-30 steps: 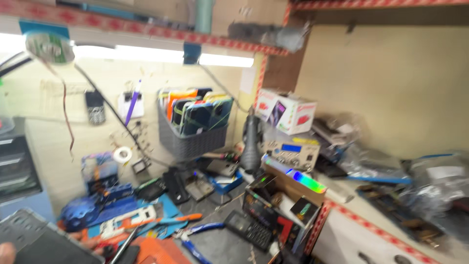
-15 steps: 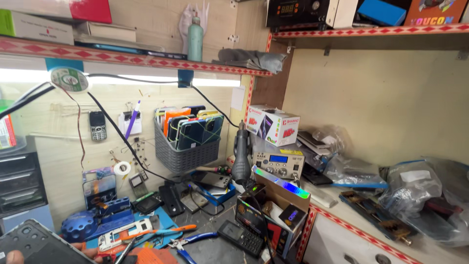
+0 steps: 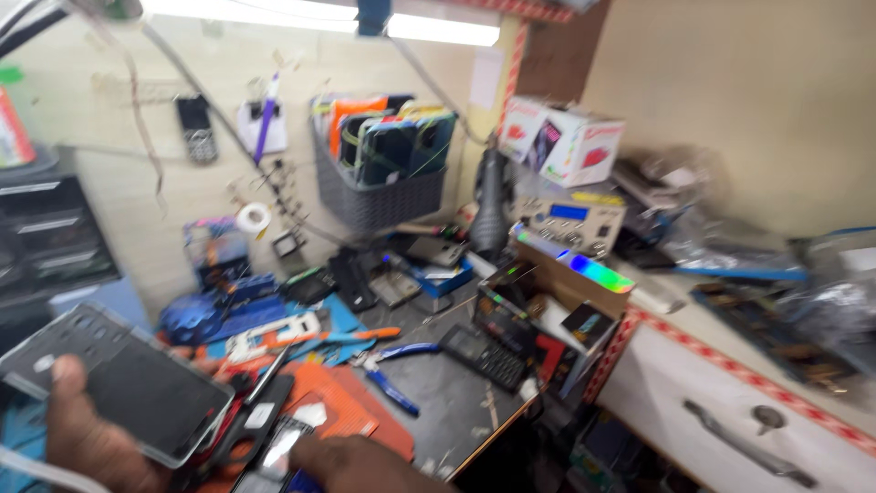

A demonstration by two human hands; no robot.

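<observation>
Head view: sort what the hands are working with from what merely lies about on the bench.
In hand:
left hand
opened phone
right hand
small dark part

Lying about:
blue-handled pliers
keypad phone
grey basket
tape roll

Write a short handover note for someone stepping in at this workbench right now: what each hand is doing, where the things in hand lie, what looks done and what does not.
Left hand: grips an opened phone, thumb on its inner face, at the bench's left edge.
Right hand: low at the front edge, resting by a small dark part on the orange mat; grip too blurred to judge.
Nearby: blue-handled pliers, an orange-handled tool, a keypad phone.
Done: the phone's back is already off.
Left: nothing shows it reassembled; the tools lie untouched.
</observation>
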